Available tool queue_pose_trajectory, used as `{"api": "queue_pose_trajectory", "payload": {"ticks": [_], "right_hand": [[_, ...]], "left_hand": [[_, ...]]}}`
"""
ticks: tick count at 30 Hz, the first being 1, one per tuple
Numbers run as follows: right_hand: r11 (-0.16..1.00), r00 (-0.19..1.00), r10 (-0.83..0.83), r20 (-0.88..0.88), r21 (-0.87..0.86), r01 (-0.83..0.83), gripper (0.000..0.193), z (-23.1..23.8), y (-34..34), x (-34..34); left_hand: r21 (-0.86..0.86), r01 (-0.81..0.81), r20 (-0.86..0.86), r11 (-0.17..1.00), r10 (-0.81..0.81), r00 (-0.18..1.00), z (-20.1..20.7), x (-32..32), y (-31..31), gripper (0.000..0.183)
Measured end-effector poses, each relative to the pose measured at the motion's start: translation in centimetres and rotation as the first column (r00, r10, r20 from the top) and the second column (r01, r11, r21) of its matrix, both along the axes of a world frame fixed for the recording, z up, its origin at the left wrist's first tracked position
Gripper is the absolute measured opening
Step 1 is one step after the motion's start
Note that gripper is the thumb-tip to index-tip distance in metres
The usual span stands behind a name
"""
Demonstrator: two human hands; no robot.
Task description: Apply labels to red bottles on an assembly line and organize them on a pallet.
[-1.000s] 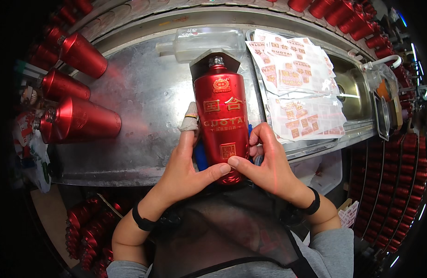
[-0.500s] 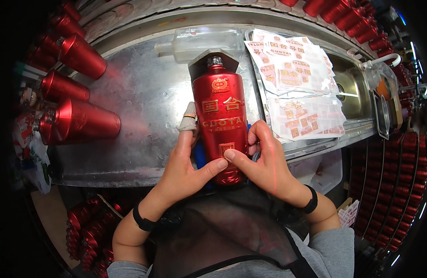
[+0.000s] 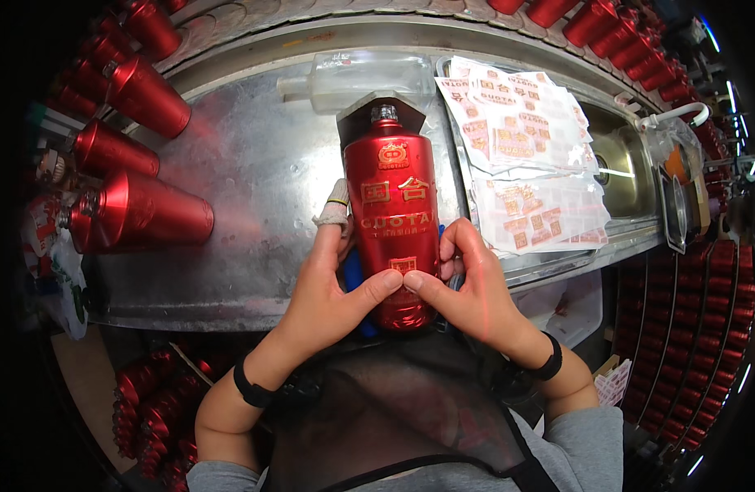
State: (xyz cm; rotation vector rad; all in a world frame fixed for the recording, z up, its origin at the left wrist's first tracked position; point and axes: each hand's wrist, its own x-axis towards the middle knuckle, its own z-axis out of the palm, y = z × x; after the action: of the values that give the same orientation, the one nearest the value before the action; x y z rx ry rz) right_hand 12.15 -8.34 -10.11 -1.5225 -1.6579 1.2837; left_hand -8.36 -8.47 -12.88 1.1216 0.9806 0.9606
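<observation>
A glossy red bottle with gold lettering lies before me, its bare threaded neck pointing away. My left hand grips its left side, with a cloth cover on one finger. On the right side my right hand wraps round it, fingers partly hidden behind. Both thumbs press side by side near the bottle's base, on a small square gold label. Beneath the neck shows a dark angular holder. Something blue peeks out under the bottle; its kind is hidden.
Right of the bottle lie printed transfer sheets on the metal table. A clear glass bottle lies behind. Several red bottles stand at left. A sink sits at far right, and a conveyor runs along the back.
My left thumb has slid up and right to meet the right thumb on the small label. The bottle stays in both hands. Red bottles on the back conveyor have shifted right.
</observation>
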Motion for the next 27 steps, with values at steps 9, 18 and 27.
{"api": "queue_pose_trajectory", "payload": {"ticks": [9,18,27], "right_hand": [[1.000,1.000,0.019,-0.021,-0.009,-0.019,0.049,-0.1,0.4,0.3],[1.000,1.000,-0.013,-0.020,0.023,0.014,0.045,-0.2,0.5,-0.1],[0.999,0.992,0.031,-0.126,-0.030,-0.036,0.033,-0.2,0.4,1.0]], "left_hand": [[0.083,0.029,-0.010,0.996,-0.029,1.000,-0.2,-0.2,0.3,0.102],[0.019,-0.044,0.058,0.999,0.043,0.997,-0.1,0.5,0.6,0.093],[0.040,-0.003,0.042,0.999,0.001,0.999,-0.6,-0.2,0.2,0.094]]}}
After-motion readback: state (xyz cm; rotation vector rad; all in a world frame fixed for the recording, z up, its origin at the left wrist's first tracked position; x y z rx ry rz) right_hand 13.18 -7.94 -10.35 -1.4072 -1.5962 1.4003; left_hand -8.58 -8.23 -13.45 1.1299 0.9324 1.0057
